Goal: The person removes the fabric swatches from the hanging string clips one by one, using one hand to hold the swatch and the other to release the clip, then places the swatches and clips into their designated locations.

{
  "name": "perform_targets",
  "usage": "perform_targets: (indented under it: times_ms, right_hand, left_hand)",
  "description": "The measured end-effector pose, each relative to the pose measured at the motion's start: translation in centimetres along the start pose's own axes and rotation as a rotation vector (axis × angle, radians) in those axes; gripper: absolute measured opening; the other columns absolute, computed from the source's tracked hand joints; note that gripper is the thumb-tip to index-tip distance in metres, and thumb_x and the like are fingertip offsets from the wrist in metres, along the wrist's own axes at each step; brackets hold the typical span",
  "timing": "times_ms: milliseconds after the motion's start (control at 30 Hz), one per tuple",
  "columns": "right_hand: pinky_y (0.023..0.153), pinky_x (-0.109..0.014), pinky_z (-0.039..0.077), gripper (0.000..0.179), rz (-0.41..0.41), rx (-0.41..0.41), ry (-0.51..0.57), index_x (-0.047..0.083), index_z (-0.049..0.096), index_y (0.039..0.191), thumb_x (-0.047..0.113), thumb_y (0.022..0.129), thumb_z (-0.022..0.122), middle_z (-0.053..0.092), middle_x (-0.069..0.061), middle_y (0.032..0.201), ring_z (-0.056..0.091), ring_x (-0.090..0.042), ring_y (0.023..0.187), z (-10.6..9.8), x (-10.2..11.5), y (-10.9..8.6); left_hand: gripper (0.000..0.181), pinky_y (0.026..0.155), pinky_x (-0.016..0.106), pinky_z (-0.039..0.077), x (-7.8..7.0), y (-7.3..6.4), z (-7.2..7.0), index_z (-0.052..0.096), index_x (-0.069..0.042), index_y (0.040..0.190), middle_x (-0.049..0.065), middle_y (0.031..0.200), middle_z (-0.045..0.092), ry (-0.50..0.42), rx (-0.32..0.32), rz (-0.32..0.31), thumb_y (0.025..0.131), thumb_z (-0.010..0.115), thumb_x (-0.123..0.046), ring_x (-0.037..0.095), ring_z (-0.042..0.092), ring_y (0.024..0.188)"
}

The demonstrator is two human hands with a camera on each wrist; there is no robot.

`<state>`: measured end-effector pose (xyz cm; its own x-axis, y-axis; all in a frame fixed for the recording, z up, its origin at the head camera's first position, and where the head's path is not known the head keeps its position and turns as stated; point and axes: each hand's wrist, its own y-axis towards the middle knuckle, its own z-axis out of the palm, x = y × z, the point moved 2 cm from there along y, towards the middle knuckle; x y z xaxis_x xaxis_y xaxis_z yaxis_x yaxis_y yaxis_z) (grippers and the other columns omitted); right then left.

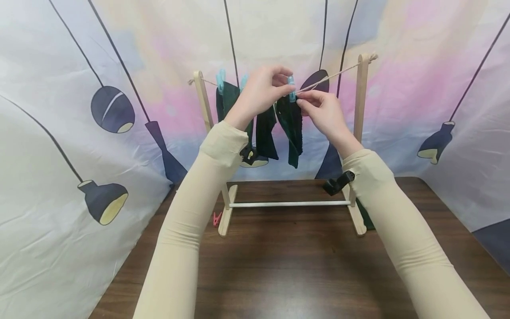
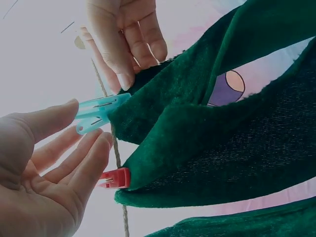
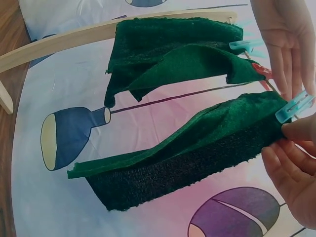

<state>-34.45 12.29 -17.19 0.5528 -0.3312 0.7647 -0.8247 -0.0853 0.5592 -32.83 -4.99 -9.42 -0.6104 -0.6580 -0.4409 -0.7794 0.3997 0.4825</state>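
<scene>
My left hand [image 1: 260, 91] pinches a light blue clothespin [image 1: 292, 89] between thumb and fingers. The clothespin sits over the rope [image 1: 342, 71] and the top of a dark green velvety cloth [image 1: 294, 133]. Close to it, my right hand [image 1: 324, 110] grips the cloth's upper edge between thumb and index finger. In the left wrist view, a red clothespin [image 2: 116, 178] clips another fold of green cloth [image 2: 192, 153] to the rope. More green cloth [image 3: 173, 44] hangs farther along, under another blue clothespin [image 3: 247, 46].
A wooden rack carries the rope between its left post [image 1: 204, 102] and right post [image 1: 361, 97]. A white bar [image 1: 291, 204] joins its feet above the brown table [image 1: 295, 266]. A pink clothespin [image 1: 216, 219] lies by the left foot, and green fabric [image 1: 366, 216] by the right foot.
</scene>
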Motion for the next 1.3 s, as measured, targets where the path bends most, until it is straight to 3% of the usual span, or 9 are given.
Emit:
perform_targets:
  times_ms: [533,767,967,1300]
  right_hand:
    - [0.09,-0.028,0.055,0.031,-0.023,0.015,-0.008,0.005,0.069,0.128,0.022,0.102,0.062,0.069,-0.011,0.124,0.07,-0.018,0.101,-0.3,0.6,0.0]
    - [0.091,-0.028,0.054,0.032,-0.037,0.005,-0.019,0.005,0.069,0.128,0.023,0.102,0.062,0.069,-0.011,0.124,0.069,-0.02,0.102,-0.4,1.0,0.0]
    - [0.089,-0.028,0.053,0.031,-0.038,-0.019,-0.062,0.007,0.07,0.127,0.024,0.102,0.061,0.07,-0.012,0.122,0.066,-0.018,0.101,-0.7,1.2,0.1]
    - [0.086,-0.026,0.052,0.032,-0.006,-0.011,-0.061,0.01,0.07,0.128,0.027,0.102,0.06,0.07,-0.01,0.119,0.065,-0.016,0.096,-1.6,1.4,0.0]
  left_hand:
    - [0.024,0.09,0.022,0.052,0.1,-1.0,-0.2,0.068,-0.006,0.117,0.005,0.114,0.07,-0.059,-0.136,0.065,0.096,0.07,-0.019,0.014,0.068,0.103]
    - [0.016,0.086,0.02,0.052,0.2,-1.1,-0.5,0.071,-0.005,0.108,0.005,0.105,0.072,-0.075,-0.198,0.127,0.096,0.071,-0.015,0.013,0.068,0.096]
    - [0.013,0.087,0.018,0.05,-0.1,-1.2,-1.2,0.072,-0.004,0.104,0.005,0.103,0.073,-0.07,-0.25,0.17,0.097,0.069,-0.014,0.012,0.067,0.096]
    - [0.013,0.09,0.019,0.05,-0.8,-1.7,-2.7,0.072,-0.001,0.102,0.007,0.101,0.074,-0.145,-0.324,0.213,0.095,0.071,-0.011,0.012,0.069,0.094]
